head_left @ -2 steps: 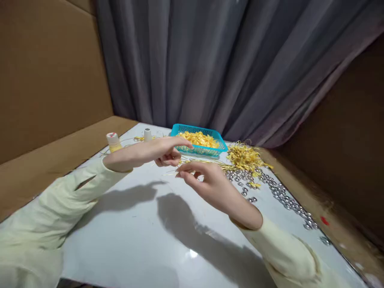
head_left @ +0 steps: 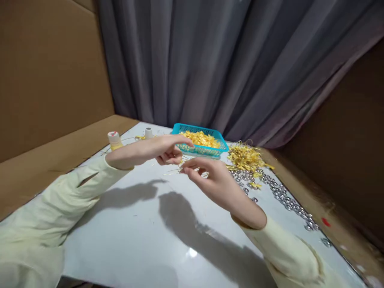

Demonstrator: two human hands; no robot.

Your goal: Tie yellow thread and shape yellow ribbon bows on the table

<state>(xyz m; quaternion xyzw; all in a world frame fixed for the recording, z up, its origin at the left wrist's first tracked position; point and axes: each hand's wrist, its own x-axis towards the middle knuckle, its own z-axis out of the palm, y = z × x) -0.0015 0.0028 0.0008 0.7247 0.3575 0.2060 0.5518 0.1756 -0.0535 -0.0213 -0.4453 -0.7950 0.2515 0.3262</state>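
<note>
Above the white table, my left hand has its index finger stretched out and the other fingers curled. A small yellow bit shows at its curled fingertips; I cannot make out the rest of it. To the right, my right hand is closed in a pinch on a thin golden wire. The fingertips of the two hands are close together but apart. Behind them is a blue basket of yellow petal-like pieces. A bunch of golden wire stems with yellow flowers lies to the right.
Silvery round pieces are scattered along the table's right side. A bottle with a white cap and a small white container stand at the back left. Cardboard walls and a grey curtain surround the table.
My right hand has moved slightly to the right, away from my left hand. The view has shifted a little.
</note>
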